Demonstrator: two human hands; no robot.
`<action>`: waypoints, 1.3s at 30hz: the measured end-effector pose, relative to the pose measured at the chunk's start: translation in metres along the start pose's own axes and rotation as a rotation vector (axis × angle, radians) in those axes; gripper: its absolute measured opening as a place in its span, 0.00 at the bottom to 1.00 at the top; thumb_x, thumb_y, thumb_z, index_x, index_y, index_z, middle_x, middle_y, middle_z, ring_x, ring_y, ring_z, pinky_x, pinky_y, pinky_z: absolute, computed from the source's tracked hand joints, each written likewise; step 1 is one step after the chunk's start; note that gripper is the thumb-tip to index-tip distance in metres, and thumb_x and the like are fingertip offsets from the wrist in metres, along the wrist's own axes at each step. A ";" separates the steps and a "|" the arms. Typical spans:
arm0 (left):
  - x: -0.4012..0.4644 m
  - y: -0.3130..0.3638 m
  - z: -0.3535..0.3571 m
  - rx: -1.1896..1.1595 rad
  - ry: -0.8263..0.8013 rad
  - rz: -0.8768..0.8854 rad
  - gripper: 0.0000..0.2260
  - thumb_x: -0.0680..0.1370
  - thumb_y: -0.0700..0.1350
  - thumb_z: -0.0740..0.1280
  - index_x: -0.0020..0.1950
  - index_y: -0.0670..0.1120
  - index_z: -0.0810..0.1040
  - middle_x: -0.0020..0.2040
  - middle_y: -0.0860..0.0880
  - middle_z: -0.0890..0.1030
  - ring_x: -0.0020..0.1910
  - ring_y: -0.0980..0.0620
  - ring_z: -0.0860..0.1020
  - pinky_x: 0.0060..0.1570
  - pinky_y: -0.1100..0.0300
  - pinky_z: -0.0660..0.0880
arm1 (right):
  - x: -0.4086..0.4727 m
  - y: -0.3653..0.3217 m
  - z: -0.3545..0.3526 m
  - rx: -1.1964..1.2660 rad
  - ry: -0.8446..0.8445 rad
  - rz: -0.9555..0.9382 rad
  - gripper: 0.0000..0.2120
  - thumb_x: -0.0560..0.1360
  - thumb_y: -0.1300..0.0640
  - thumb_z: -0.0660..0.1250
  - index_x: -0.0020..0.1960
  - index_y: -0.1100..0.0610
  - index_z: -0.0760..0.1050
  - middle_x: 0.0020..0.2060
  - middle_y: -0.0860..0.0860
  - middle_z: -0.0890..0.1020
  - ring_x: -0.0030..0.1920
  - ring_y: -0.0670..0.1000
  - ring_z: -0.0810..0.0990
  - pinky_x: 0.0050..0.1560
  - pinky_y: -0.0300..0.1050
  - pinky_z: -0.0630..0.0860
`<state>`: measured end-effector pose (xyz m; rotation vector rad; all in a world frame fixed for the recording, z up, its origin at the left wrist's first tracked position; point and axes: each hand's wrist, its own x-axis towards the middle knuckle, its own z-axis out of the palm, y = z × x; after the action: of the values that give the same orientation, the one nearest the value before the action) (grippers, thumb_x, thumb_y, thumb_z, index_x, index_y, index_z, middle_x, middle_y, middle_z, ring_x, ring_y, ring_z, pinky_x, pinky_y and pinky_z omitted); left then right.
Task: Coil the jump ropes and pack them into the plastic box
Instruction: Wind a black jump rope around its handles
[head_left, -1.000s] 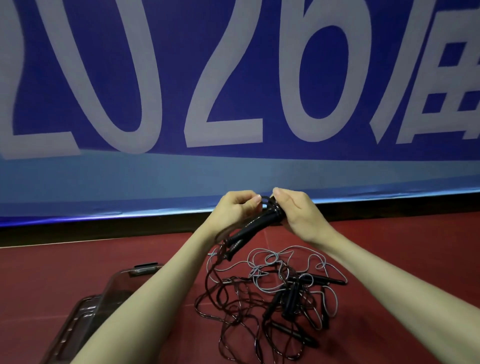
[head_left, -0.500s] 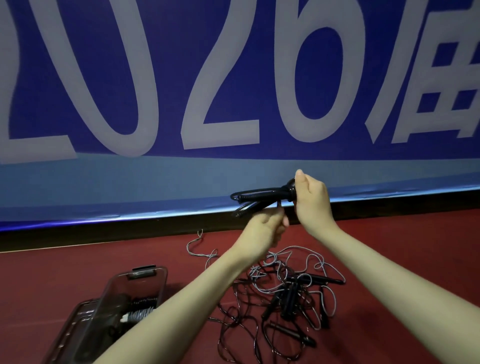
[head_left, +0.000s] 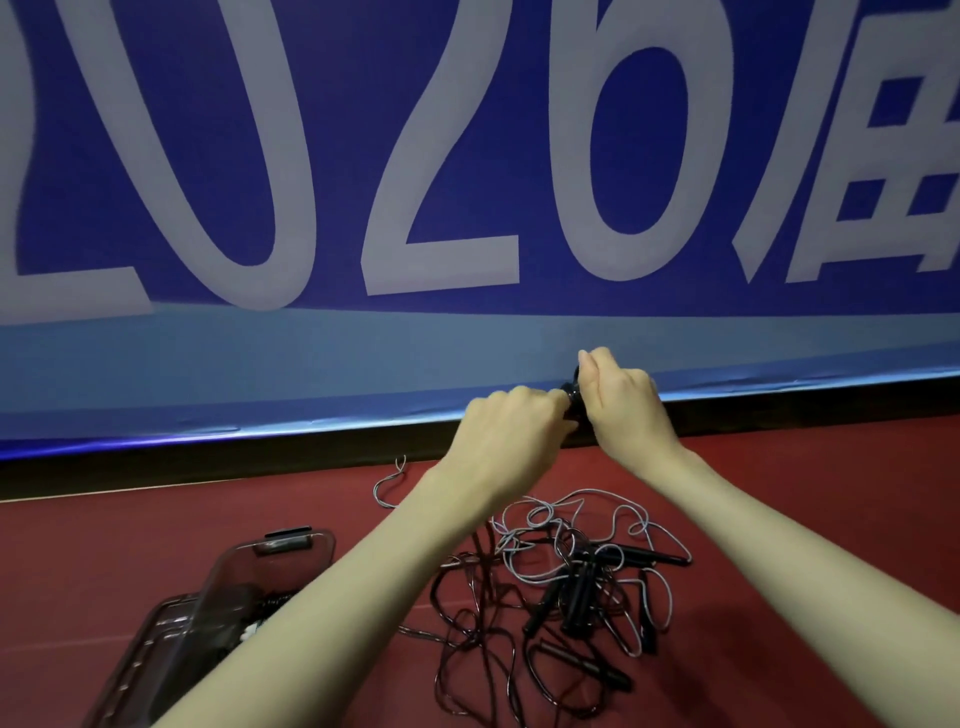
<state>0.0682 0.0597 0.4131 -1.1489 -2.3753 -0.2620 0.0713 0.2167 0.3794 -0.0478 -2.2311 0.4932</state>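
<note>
Black handles (head_left: 573, 391) raised at chest height between both fists, now nearly hidden: left hand (head_left: 511, 426) moved up beside right hand (head_left: 623, 405), both clamped on. Coiling starting; tangled ropes (head_left: 561, 587) on floor, plastic box (head_left: 249, 577) left.

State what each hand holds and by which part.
Both the left hand and right hand grip the black jump-rope handles raised between them; the exact part is hidden by the fingers.

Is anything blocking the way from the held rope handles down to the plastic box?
Only the person's own left forearm crosses over the plastic box. Both hands hold the black handles up by the banner; the box is open.
</note>
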 end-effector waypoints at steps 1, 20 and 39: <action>0.001 -0.005 -0.002 -0.048 0.010 -0.031 0.12 0.81 0.54 0.60 0.50 0.46 0.73 0.47 0.45 0.80 0.48 0.40 0.77 0.37 0.55 0.65 | 0.000 0.000 0.000 -0.002 -0.054 -0.020 0.15 0.83 0.53 0.51 0.43 0.60 0.67 0.28 0.63 0.76 0.32 0.68 0.75 0.33 0.53 0.65; -0.002 -0.041 0.011 -0.733 -0.215 -0.280 0.18 0.74 0.55 0.71 0.33 0.44 0.75 0.25 0.54 0.70 0.25 0.57 0.66 0.28 0.62 0.63 | 0.002 -0.017 -0.010 0.701 -0.485 0.390 0.15 0.82 0.53 0.58 0.37 0.55 0.65 0.20 0.47 0.63 0.20 0.46 0.58 0.24 0.37 0.55; -0.006 -0.053 0.017 -1.766 -0.359 -0.450 0.17 0.77 0.54 0.62 0.37 0.41 0.72 0.22 0.50 0.68 0.19 0.58 0.64 0.20 0.68 0.61 | 0.003 -0.047 -0.020 0.832 -0.488 0.314 0.19 0.83 0.55 0.53 0.34 0.57 0.62 0.20 0.51 0.62 0.19 0.47 0.58 0.23 0.35 0.54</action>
<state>0.0243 0.0286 0.3974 -1.1396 -2.2840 -2.8280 0.0902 0.1810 0.4106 0.1768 -2.2972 1.7173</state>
